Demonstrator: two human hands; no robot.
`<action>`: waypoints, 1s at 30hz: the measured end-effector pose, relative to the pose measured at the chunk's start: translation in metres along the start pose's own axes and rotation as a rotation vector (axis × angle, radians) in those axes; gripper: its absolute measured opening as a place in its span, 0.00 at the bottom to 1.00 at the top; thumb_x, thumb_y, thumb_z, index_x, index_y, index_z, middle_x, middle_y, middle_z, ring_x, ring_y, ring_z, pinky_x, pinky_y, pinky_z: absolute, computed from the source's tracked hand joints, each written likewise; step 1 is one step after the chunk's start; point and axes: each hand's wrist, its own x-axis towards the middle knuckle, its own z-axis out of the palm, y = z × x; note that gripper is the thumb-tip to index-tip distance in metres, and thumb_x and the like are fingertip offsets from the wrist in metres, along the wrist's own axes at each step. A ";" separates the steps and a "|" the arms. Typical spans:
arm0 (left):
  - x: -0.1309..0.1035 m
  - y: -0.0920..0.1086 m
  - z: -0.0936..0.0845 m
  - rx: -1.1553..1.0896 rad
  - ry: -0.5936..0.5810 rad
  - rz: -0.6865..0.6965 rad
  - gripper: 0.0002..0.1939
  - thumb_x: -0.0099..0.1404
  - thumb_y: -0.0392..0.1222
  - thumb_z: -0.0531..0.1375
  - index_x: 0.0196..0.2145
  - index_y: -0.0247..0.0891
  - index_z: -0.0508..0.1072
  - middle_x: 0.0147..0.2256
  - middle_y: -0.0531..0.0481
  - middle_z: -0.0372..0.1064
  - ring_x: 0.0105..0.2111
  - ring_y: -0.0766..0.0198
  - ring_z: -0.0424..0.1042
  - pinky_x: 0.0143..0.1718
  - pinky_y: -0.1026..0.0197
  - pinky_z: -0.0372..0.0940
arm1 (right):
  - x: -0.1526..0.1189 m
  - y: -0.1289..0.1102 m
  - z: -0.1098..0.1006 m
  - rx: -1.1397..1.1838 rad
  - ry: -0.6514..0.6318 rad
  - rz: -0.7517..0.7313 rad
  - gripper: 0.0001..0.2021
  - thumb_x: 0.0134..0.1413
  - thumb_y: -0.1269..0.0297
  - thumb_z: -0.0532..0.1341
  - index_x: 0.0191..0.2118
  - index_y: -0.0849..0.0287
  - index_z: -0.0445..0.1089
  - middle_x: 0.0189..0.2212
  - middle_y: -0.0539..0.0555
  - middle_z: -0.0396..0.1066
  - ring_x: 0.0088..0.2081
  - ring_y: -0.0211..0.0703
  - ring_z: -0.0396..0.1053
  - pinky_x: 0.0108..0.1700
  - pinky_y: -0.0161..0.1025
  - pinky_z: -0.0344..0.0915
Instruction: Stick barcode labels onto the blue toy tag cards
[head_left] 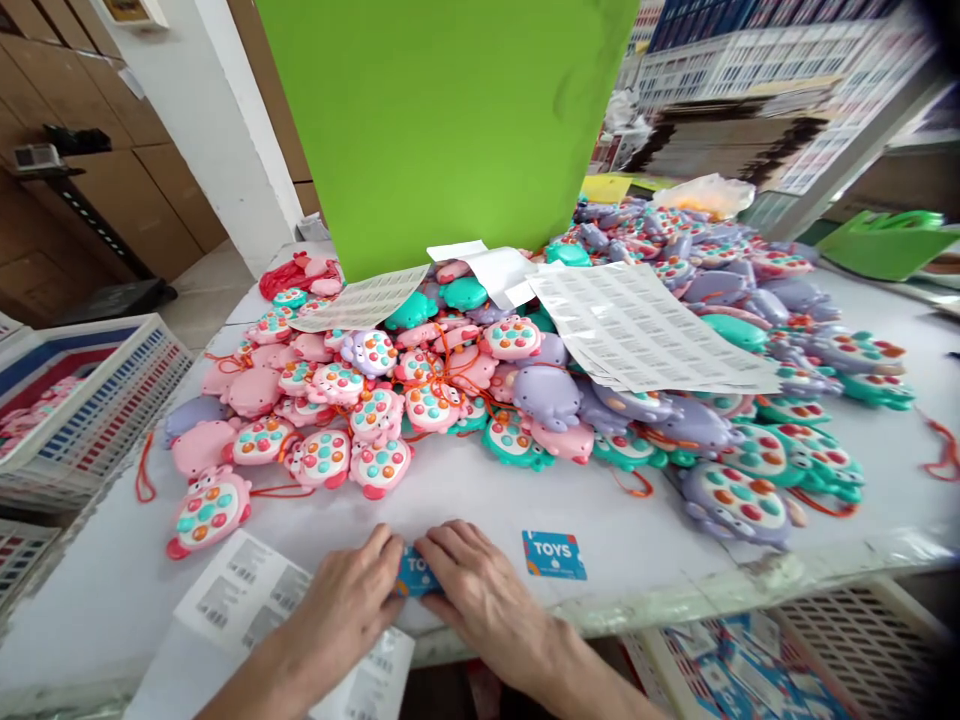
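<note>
Pinching a blue card [417,575] from its two ends, the left hand [349,595] and the right hand [476,590] sit close together near the front edge of the table [615,505]. From my remote seat I read both grips as narrow, fingers drawn in on the card; how the thumbs press underneath, I can't tell. The fingers cover most of its print, so I could easily miss a crooked placement or a crease, which uneven pressure from the two sides might cause.

The left forearm crosses above a label sheet [236,585]; whether it touches, I can't make out. If it does, a sideways sweep could drag or crumple the sheet. A second card [553,555] lies flat just beside the right hand, where a careless elbow or wrist could nudge it toward the edge, above the crate [862,630]. The toy heap [375,410] looks loosely stacked to me, and its orange cords could snag a passing finger.
</note>
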 end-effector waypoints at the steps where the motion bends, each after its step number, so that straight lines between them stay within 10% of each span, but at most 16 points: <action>1: -0.005 -0.008 0.001 0.002 -0.001 -0.024 0.15 0.60 0.30 0.51 0.44 0.39 0.65 0.42 0.47 0.66 0.36 0.56 0.73 0.34 0.61 0.65 | 0.006 -0.006 0.004 0.009 -0.009 -0.001 0.15 0.49 0.68 0.66 0.44 0.57 0.65 0.40 0.53 0.69 0.43 0.48 0.66 0.47 0.44 0.65; 7: -0.022 -0.023 -0.005 0.012 -0.038 -0.075 0.15 0.60 0.31 0.51 0.45 0.38 0.67 0.42 0.47 0.67 0.36 0.56 0.73 0.33 0.62 0.64 | 0.018 -0.018 0.010 0.032 -0.015 0.051 0.15 0.46 0.69 0.67 0.42 0.58 0.66 0.39 0.53 0.69 0.41 0.47 0.66 0.45 0.45 0.65; 25: -0.026 -0.020 -0.010 -0.064 -0.021 -0.120 0.18 0.61 0.35 0.53 0.49 0.41 0.64 0.48 0.47 0.65 0.38 0.56 0.73 0.35 0.60 0.64 | -0.071 0.074 -0.033 -0.193 0.150 0.105 0.22 0.49 0.68 0.65 0.51 0.54 0.63 0.49 0.58 0.66 0.51 0.55 0.63 0.47 0.51 0.66; 30: -0.027 -0.018 -0.008 -0.057 -0.009 -0.150 0.20 0.62 0.37 0.56 0.53 0.38 0.62 0.51 0.46 0.63 0.42 0.55 0.72 0.40 0.59 0.64 | -0.037 0.032 -0.020 -0.073 0.134 -0.003 0.22 0.47 0.71 0.66 0.49 0.55 0.65 0.48 0.58 0.67 0.51 0.54 0.63 0.49 0.50 0.65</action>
